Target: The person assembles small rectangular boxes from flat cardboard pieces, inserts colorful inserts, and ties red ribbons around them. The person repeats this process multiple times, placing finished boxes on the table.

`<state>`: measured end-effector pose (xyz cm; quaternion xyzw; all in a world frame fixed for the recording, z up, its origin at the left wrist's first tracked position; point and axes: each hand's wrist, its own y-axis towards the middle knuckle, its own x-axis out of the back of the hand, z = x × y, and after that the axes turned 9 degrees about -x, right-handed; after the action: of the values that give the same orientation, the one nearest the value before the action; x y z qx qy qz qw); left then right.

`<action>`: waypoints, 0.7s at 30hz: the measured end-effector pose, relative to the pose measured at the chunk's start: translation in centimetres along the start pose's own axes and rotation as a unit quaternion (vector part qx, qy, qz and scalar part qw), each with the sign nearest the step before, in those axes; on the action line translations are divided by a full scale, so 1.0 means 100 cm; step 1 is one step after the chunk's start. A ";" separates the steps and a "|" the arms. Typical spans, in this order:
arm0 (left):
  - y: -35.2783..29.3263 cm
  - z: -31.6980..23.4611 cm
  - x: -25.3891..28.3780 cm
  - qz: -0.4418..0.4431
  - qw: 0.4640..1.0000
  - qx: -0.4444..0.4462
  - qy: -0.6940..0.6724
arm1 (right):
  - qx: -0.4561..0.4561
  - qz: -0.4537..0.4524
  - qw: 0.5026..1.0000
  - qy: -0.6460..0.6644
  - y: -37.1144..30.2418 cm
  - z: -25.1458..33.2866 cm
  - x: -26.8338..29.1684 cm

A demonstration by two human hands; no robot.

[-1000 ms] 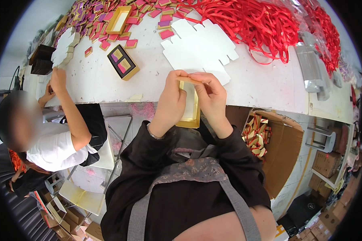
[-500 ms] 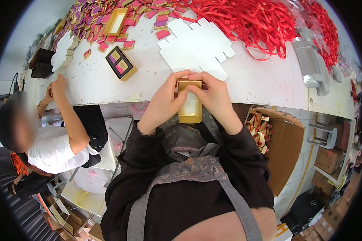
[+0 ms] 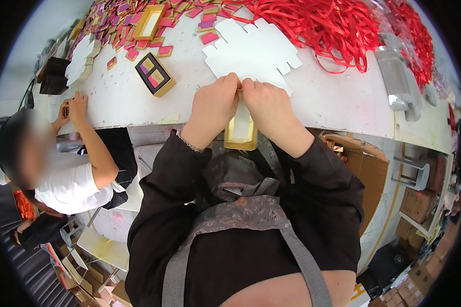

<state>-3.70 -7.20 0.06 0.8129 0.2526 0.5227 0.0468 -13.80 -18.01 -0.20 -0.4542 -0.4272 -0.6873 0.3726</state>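
A gold card box (image 3: 242, 139), open on top with a pale inside, juts from the front edge of the table toward my body. At its far end my left hand (image 3: 212, 108) and my right hand (image 3: 272, 111) meet, fingers bent and pinching the end wall. My thumbs and fingertips cover most of that wall, so its folds are hidden. Just beyond my knuckles lies a flat white card blank (image 3: 253, 51) with notched edges. To the left sits a gold box with a black insert (image 3: 155, 75), holding two small pink and purple pieces.
Many small pink, purple and gold pieces (image 3: 123, 28) cover the far left, around an empty gold box (image 3: 149, 23). Tangled red ribbon (image 3: 322, 30) fills the far right, near silver strips (image 3: 394, 77). At left a co-worker (image 3: 74, 179) handles something small. A brown carton (image 3: 369, 169) stands below, right.
Both hands have moved slightly away from my body, from the box's sides to its far end. My thumbs have left the inside, and the backs of my hands now face up.
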 end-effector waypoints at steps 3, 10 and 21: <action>0.005 -0.008 0.004 -0.015 0.999 0.015 0.028 | 0.019 -0.030 0.999 -0.018 0.005 -0.001 0.000; 0.007 0.002 0.014 0.047 0.968 0.156 -0.193 | 0.020 -0.010 0.996 0.089 0.012 -0.016 0.007; -0.026 -0.014 0.006 0.033 0.673 0.227 -0.703 | -0.035 -0.065 0.974 0.215 0.009 -0.005 0.010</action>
<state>-5.68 -4.93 0.25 0.9336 0.2286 -0.2757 0.0072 -13.45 -18.87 0.89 -0.2799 -0.3420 -0.8060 0.3938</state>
